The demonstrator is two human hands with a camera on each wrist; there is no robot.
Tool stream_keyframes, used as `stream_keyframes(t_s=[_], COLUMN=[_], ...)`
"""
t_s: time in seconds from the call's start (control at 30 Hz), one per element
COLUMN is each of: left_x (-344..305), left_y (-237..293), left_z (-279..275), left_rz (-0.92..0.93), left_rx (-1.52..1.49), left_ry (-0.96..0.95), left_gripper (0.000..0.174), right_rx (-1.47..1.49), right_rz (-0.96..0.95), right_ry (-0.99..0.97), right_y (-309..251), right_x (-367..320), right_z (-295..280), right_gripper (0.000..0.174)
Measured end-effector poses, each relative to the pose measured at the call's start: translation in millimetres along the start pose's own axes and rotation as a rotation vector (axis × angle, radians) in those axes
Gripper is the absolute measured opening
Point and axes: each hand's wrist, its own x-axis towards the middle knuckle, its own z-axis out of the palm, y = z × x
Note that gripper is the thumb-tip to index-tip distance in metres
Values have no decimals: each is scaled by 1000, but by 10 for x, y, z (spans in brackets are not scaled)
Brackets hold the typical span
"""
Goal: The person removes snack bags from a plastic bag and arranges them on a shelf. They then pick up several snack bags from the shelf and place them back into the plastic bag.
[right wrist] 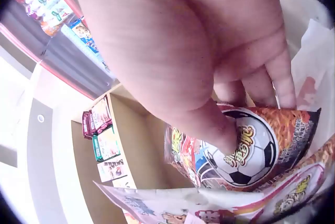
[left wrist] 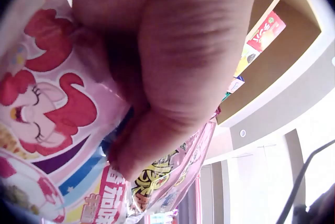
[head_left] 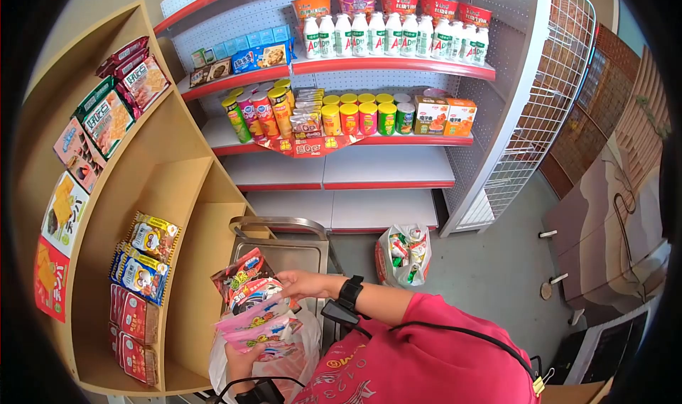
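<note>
My left hand (head_left: 244, 361) grips a bunch of pink snack packets (head_left: 249, 326) from below. In the left wrist view its thumb and fingers close on a pink packet (left wrist: 57, 108) with a red-maned pony printed on it. A brown-orange snack packet (right wrist: 288, 135) with a football picture is pinched by my right hand (head_left: 307, 284), the thumb lying over the printed ball. Just beyond it, another dark red packet (head_left: 241, 267) overlaps the bunch in the head view. Under both hands spreads a white translucent plastic bag (head_left: 302, 351).
A metal cart (head_left: 284, 226) stands ahead. To the left, a wooden shelf (head_left: 192, 262) bears several snack packs. The store shelf (head_left: 387, 169) in front holds cans, bottles and noodle cups above. A filled plastic bag (head_left: 405, 255) sits on the floor; a white wire rack (head_left: 547, 84) is on the right.
</note>
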Motion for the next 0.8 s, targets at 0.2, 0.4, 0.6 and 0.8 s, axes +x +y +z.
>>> stream_keyframes(t_s=[0.2, 0.4, 0.6, 0.8], left_x=[109, 132, 80, 5], left_y=[-31, -74, 34, 71], left_z=[18, 0, -28, -31], left_rz=[-16, 11, 16, 40], left_rx=[51, 69, 176, 205], left_ry=[-63, -97, -66, -26], left_gripper=[50, 45, 39, 36], right_rx=[-56, -160, -214, -167], right_rz=[-7, 21, 81, -46], right_ry=[-53, -111, -78, -75], right_y=[-28, -6, -65, -166], right_x=[-107, -11, 90, 229], right_z=[-37, -132, -112, -146], right_gripper=[38, 46, 41, 38])
